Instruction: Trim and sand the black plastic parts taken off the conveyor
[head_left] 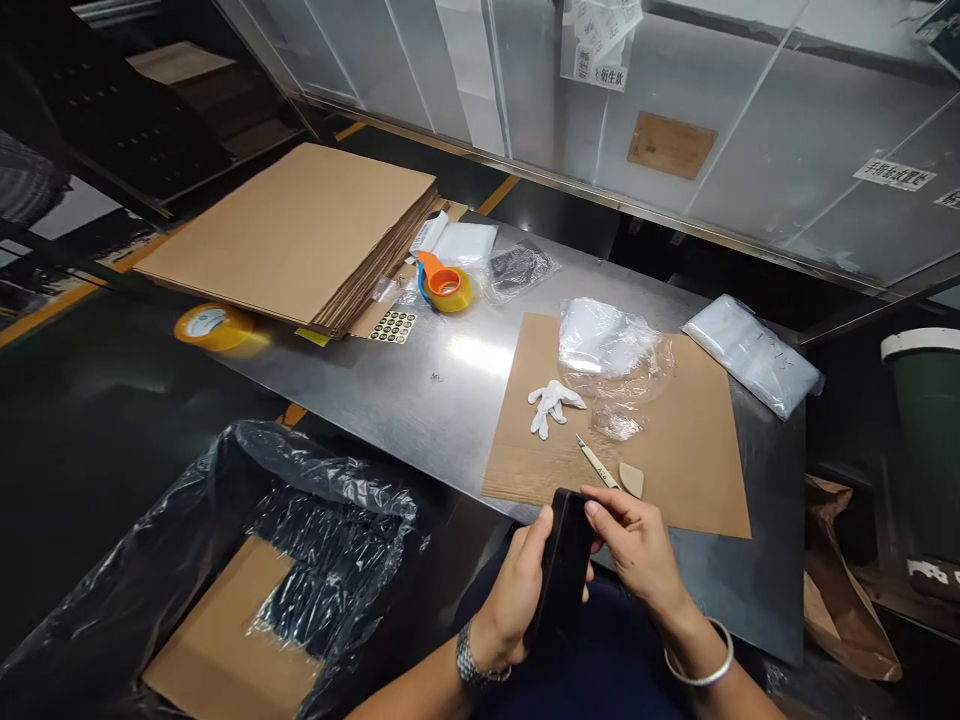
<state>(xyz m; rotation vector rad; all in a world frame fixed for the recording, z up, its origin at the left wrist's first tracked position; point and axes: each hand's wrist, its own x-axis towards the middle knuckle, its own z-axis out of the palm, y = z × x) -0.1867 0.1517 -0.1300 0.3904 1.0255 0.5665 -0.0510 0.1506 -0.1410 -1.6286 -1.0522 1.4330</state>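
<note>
A long, dark, box-like piece (pixel 564 565) is held upright just off the table's near edge; its exact kind does not show. My left hand (pixel 517 585) wraps around its left side, thumb along the edge. At its upper right corner, my right hand (pixel 634 540) pinches the rim between thumb and fingers. Just beyond lie a craft knife (pixel 598 462) and a small beige wedge-shaped piece (pixel 631 480) on a flat cardboard sheet (pixel 697 440). Crumpled white gloves (pixel 553 407) and clear plastic bags (pixel 611 345) rest farther back on that sheet.
On the metal table (pixel 360 400) stand a stack of cardboard (pixel 300 230), a tape dispenser (pixel 445 285), a tape roll (pixel 214 327) and a sticker sheet (pixel 392 327). A packet of plastic bags (pixel 754 355) lies at right. A bin lined with black plastic (pixel 187 510) is at lower left.
</note>
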